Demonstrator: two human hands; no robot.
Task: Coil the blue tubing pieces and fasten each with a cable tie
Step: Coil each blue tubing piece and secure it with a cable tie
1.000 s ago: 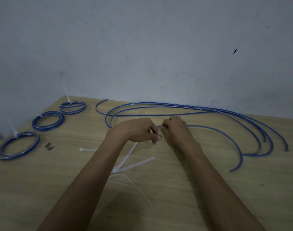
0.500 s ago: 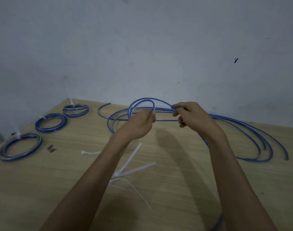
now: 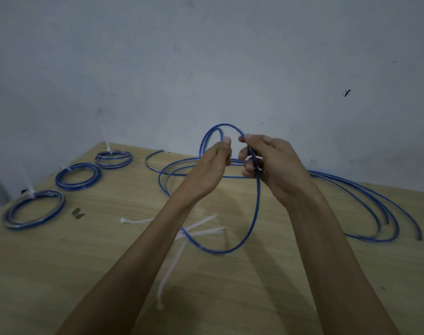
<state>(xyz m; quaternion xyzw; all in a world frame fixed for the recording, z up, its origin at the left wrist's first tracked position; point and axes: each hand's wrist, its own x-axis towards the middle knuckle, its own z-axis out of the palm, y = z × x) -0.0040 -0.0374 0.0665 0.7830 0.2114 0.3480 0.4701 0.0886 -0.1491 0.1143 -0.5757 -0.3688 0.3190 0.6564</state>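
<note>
Both hands are raised above the worktop (image 3: pixel 302 274) with one blue tube (image 3: pixel 256 204) between them: the left hand (image 3: pixel 207 169) pinches the small upper loop by thumb and fingers, and the right hand (image 3: pixel 272 165) has its fingers curled round the strand where the large loop hangs down, its low bend just over the loose ties (image 3: pixel 206 229). The step in hand looks like the winding of a new coil. To do it well, each turn should match the last in width, the crossings should be gathered under one grip, and the springy tube should not be let slack before a tie goes round it, or it will likely spring open. The tube is thin, glossy, translucent blue and holds a smooth curve; more uncoiled tubes (image 3: pixel 365 213) lie in long arcs to the right. Three finished coils (image 3: pixel 78 176) sit at the left, each with a white tie standing up. The ties are flat, pale, flexible strips; the worktop is light wood grain.
</note>
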